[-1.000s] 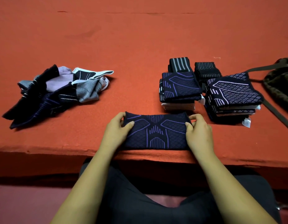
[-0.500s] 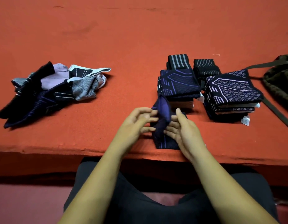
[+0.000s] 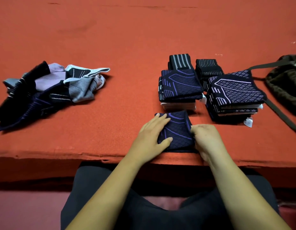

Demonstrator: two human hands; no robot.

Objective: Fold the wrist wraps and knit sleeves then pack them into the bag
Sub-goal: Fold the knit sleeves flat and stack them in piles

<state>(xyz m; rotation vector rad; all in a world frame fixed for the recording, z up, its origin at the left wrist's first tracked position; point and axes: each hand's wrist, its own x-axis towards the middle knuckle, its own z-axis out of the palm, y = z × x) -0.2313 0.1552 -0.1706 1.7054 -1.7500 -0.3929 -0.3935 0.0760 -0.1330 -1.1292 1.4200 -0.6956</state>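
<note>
A navy knit sleeve (image 3: 177, 130) with purple lines lies folded in half near the red table's front edge. My left hand (image 3: 152, 133) presses flat on its left part with straight fingers. My right hand (image 3: 206, 138) has its fingers curled at the sleeve's right edge and pinches the fold. Behind it stand two stacks of folded sleeves, a purple-patterned stack (image 3: 180, 83) and a white-patterned stack (image 3: 235, 90). Folded striped wrist wraps (image 3: 179, 61) and a second wrap bundle (image 3: 207, 67) sit behind the stacks. The dark green bag (image 3: 286, 87) lies at the far right.
A loose heap of unfolded sleeves (image 3: 49, 90) lies at the left of the table. The bag's strap (image 3: 280, 112) runs toward the front right. The table's front edge (image 3: 61, 153) is just below my hands, with my lap under it.
The sleeve lay stretched out flat a second ago. My hands brought its left end over to the right, and it now lies folded in half under my left palm.
</note>
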